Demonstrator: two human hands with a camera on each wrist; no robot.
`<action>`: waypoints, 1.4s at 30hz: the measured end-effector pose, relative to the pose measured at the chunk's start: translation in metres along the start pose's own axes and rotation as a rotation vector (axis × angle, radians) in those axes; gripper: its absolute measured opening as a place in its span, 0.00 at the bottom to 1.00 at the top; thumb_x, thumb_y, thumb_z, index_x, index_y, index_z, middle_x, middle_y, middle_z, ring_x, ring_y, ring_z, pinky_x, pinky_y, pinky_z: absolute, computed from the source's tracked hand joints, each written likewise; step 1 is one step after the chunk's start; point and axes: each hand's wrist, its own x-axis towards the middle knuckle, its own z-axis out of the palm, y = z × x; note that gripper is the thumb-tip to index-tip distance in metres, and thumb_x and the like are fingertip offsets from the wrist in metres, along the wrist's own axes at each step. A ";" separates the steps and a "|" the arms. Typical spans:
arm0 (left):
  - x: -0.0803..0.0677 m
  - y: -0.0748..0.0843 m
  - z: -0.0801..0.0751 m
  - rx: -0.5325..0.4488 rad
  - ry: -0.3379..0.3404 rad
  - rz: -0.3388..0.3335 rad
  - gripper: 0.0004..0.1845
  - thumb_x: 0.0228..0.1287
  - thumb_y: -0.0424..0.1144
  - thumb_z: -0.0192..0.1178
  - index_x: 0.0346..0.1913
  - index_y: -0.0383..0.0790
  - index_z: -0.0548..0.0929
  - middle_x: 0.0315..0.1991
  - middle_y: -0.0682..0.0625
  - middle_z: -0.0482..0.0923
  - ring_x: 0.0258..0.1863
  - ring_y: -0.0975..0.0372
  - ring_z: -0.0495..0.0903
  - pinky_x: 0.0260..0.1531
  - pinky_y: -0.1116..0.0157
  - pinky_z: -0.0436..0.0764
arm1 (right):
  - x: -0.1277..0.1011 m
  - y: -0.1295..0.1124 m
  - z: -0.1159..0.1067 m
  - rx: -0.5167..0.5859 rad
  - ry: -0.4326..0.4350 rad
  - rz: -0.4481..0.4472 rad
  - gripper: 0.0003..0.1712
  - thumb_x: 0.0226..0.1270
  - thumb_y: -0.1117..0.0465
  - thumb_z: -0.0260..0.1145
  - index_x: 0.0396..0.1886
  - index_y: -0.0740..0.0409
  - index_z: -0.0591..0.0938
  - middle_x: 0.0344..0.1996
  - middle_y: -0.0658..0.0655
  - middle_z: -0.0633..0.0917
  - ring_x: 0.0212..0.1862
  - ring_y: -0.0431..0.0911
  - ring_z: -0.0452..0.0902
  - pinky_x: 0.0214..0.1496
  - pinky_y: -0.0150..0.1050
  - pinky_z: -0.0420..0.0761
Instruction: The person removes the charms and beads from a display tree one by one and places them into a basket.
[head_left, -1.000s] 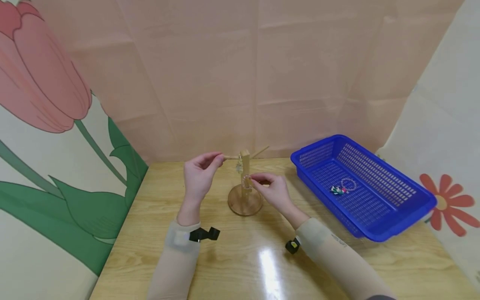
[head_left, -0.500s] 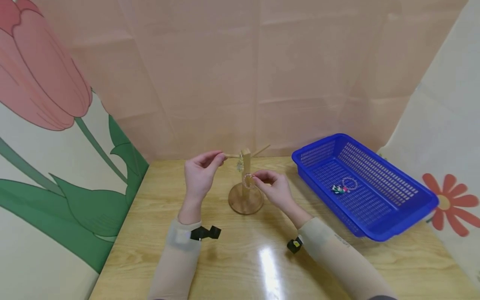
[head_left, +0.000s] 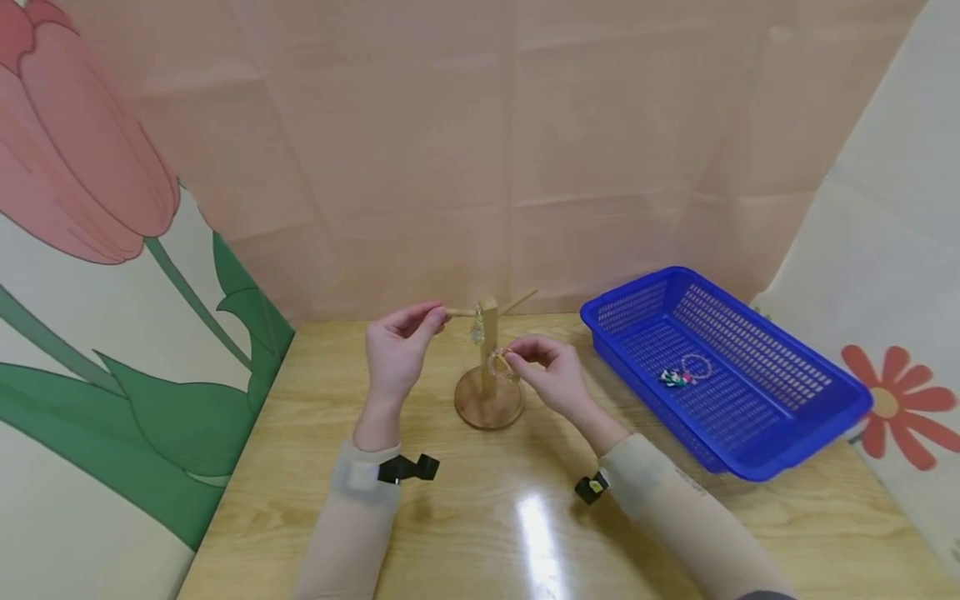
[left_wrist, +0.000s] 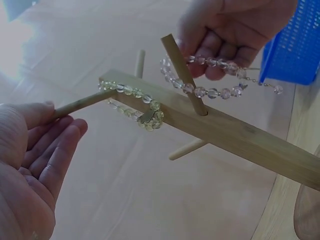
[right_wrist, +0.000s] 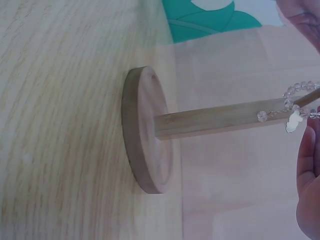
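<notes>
A wooden stand (head_left: 487, 350) with an upright post and several pegs stands on a round base (right_wrist: 145, 130). My left hand (head_left: 397, 354) pinches the end of one peg (left_wrist: 82, 104) between thumb and fingers. From that peg, close to the post, hangs a yellowish beaded bracelet (left_wrist: 147, 117) with a small charm. My right hand (head_left: 555, 379) pinches a pale pink beaded bracelet (left_wrist: 212, 93) by its side. In the left wrist view, this bracelet encircles a second peg (left_wrist: 180, 65), whose tip sticks out above the beads. The right wrist view shows only part of the right hand.
A blue plastic basket (head_left: 652, 408) sits on the wooden table (head_left: 457, 517), right of the stand. Inside it lie another beaded bracelet (head_left: 697, 367) and a small green, white and red item (head_left: 675, 378). A pink backdrop (head_left: 480, 167) rises behind the table.
My right hand has shifted slightly up and to the right, and the pink bracelet has tilted in its fingers. The left hand keeps its grip on the peg.
</notes>
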 end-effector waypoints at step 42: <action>-0.002 0.002 0.000 0.012 0.008 0.005 0.08 0.69 0.28 0.72 0.45 0.23 0.90 0.38 0.32 0.90 0.34 0.62 0.91 0.39 0.64 0.92 | -0.009 -0.024 -0.017 0.007 -0.080 -0.163 0.06 0.67 0.80 0.71 0.39 0.69 0.88 0.35 0.52 0.90 0.32 0.39 0.83 0.37 0.31 0.86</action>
